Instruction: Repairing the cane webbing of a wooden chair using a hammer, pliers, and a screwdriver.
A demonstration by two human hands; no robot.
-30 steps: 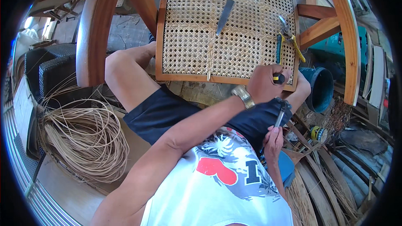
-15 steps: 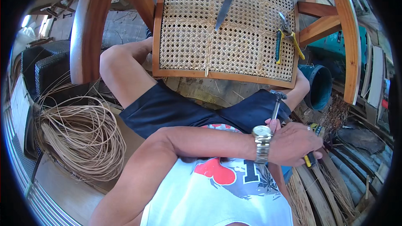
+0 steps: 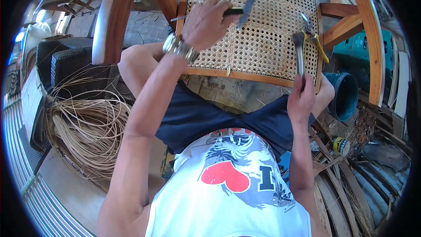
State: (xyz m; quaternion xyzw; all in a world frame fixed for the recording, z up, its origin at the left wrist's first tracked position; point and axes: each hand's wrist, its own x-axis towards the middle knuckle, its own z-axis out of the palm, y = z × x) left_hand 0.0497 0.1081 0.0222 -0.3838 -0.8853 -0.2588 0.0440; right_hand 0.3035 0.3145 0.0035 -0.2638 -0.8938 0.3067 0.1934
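Note:
A chair's woven cane seat in a wooden frame lies across my knees. Over its left part, my left hand, with a metal watch on the wrist, is closed round a screwdriver. Its black and yellow handle points right, and its thin shaft sticks out at the left. At the seat's right front corner my right hand grips a hammer, head pointing away from me. Flat on the cane rests a grey metal blade, near the screwdriver handle. Yellow-handled pruning shears lie at the right, partly hidden by the hammer.
Wooden chair legs rise at the left and right of the seat. A coil of cane strands lies at my left. To the right are a teal bucket, a small yellow and black tin and wood strips.
My left hand has swung from the right side, across my body, to over the left of the seat with the screwdriver. My right hand has raised the hammer forward over the seat's edge.

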